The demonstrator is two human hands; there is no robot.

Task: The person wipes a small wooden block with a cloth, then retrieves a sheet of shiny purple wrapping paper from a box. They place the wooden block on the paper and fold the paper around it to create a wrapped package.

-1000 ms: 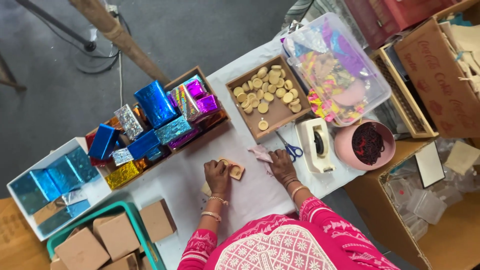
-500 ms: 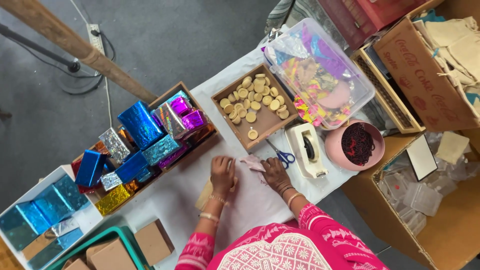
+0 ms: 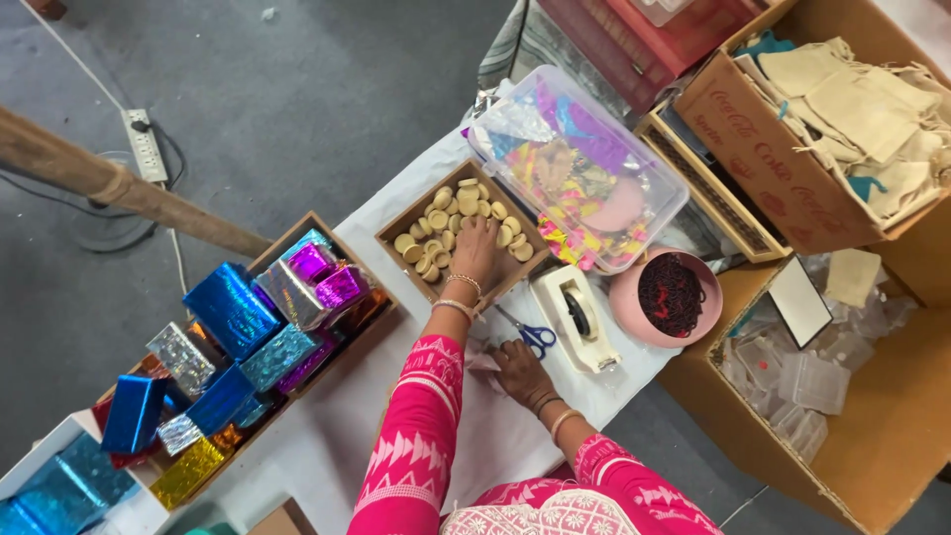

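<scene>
My left hand [image 3: 475,253] reaches into a shallow wooden tray [image 3: 421,193] and lies on the round tan discs [image 3: 436,220] in it. Its fingers are bent down over the discs, and whether one is gripped I cannot tell. My right hand [image 3: 517,369] stays on the white table cover [image 3: 327,436], fingers curled on a small pink piece of paper [image 3: 482,362]. Blue-handled scissors [image 3: 535,337] lie just beyond that hand, and a cream tape dispenser [image 3: 575,317] stands to their right.
A clear tub of coloured foil scraps [image 3: 580,168] sits behind the dispenser, next to a pink bowl [image 3: 629,297] of dark red beads. At left is a wooden crate of shiny wrapped boxes [image 3: 287,297]. Cardboard boxes [image 3: 792,149] stand at right. A wooden pole [image 3: 119,188] crosses the floor.
My left hand has left the table in front of me and stretched forward into the tray of discs. My right hand has stayed by the scissors. The camera has shifted nearer and to the right.
</scene>
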